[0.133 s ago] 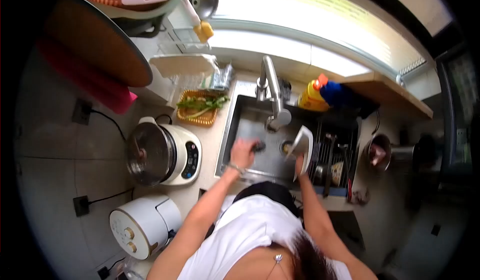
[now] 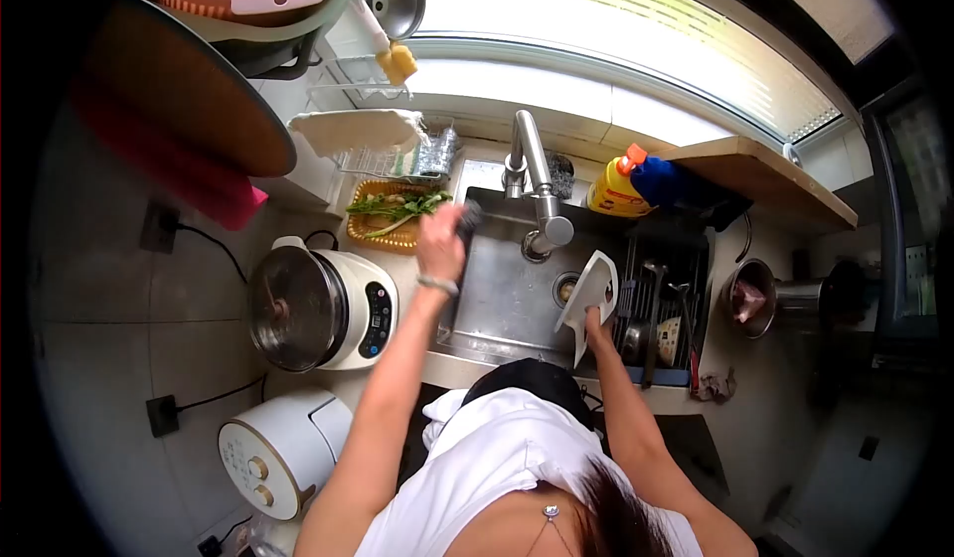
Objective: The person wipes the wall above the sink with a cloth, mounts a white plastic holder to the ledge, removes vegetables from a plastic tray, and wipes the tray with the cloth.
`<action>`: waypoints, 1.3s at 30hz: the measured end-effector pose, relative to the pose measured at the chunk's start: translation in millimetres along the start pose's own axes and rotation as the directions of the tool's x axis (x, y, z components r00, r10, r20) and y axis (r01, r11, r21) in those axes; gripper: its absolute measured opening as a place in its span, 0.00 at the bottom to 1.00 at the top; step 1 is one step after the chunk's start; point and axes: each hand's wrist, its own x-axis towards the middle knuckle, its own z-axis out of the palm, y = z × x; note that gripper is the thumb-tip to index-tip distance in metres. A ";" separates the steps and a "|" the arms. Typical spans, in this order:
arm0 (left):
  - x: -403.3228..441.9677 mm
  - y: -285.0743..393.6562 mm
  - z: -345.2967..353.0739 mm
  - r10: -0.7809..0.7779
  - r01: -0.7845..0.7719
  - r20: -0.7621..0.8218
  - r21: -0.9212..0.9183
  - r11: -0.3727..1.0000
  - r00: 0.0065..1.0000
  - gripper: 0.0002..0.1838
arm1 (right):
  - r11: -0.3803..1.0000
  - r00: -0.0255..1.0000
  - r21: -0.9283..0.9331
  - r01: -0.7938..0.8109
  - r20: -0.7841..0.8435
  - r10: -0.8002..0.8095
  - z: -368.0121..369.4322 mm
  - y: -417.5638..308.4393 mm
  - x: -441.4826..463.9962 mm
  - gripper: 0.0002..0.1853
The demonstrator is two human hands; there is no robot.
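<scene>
My left hand (image 2: 440, 244) is over the sink's left edge near the vegetable basket, closed on a dark scouring pad (image 2: 469, 217). Motion blurs the pad slightly. In the right half of the sink (image 2: 497, 284), my right hand (image 2: 594, 320) grips a thin white board (image 2: 591, 289), tilted nearly on edge, with what looks like an opening near its right edge. Some of the right fingers are hidden behind it. Above the basin stands a metal faucet (image 2: 537, 174), and no water shows running from it. The drain (image 2: 566, 287) lies just left of the board.
Greens lie in a yellow basket (image 2: 383, 244) left of the sink. A dark rack (image 2: 651, 304) with utensils fills the sink's right side. A yellow bottle (image 2: 614, 189) stands behind. A cooker (image 2: 343, 309) sits left, and a pot (image 2: 747, 299) with meat stands right.
My left hand has swung up and left with the scouring pad, from the basin's middle to its far left corner. The white board has shifted slightly left and turned a little.
</scene>
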 end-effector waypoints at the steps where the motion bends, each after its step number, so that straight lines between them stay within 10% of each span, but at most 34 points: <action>1: 27.4 -13.6 -7.3 0.006 -0.004 -0.077 0.025 1.000 0.997 0.31 | 0.997 0.997 0.060 0.049 0.048 -0.052 0.0 1.3 0.3 0.27; 4: 81.9 -55.4 -19.2 -0.018 0.041 -0.140 0.168 0.985 0.990 0.32 | 0.834 0.903 0.380 -0.400 0.319 0.288 11.1 -3.6 14.6 0.23; 11: 54.6 -54.8 8.5 0.069 -0.041 -0.155 0.180 0.983 0.985 0.28 | 0.859 0.856 0.276 -0.430 0.426 0.292 23.9 -19.6 9.4 0.20; 13: -1.6 -31.1 32.2 -0.007 0.026 0.120 -0.159 0.987 0.993 0.16 | 0.864 0.861 0.281 -0.418 0.426 0.278 31.5 -44.2 -8.6 0.22; 14: -31.3 -4.0 37.4 -0.250 0.482 0.459 -0.507 0.715 0.853 0.15 | 0.878 0.853 0.246 -0.412 0.443 0.276 36.3 -51.1 -13.8 0.23; 15: -56.4 4.9 49.2 -0.217 0.629 0.695 -0.417 0.656 0.686 0.20 | 0.892 0.845 0.208 -0.402 0.458 0.275 39.6 -60.3 -20.1 0.25; 17: -118.1 14.7 78.3 -0.011 0.572 0.720 -0.543 0.615 0.694 0.26 | 0.929 0.831 0.165 -0.332 0.518 0.205 40.1 -94.9 -42.9 0.25; 22: -139.7 12.7 70.7 -0.089 0.625 0.828 -0.343 0.701 0.554 0.29 | 0.982 0.780 0.083 -0.167 0.621 0.080 7.1 -105.3 -1.1 0.15; 26: -125.8 19.8 36.1 -0.175 0.540 0.777 -0.237 0.808 0.604 0.29 | 0.685 0.983 0.711 -0.160 0.178 0.044 -36.1 -162.8 69.1 0.15; 30: -125.4 14.8 15.7 -0.277 0.612 0.803 -0.135 0.779 0.528 0.29 | 0.688 0.963 0.722 -0.079 -0.124 0.241 -75.6 -214.7 140.3 0.23; 33: -150.8 -8.4 25.1 -0.280 0.591 0.766 -0.158 0.791 0.579 0.29 | 0.718 0.998 0.695 -0.047 -0.003 0.068 -96.1 -217.6 158.5 0.16; 39: -171.7 -20.0 26.9 -0.345 0.648 0.743 -0.154 0.746 0.573 0.28 | 0.420 0.930 0.839 0.347 -0.250 -0.268 -102.1 -249.7 100.2 0.16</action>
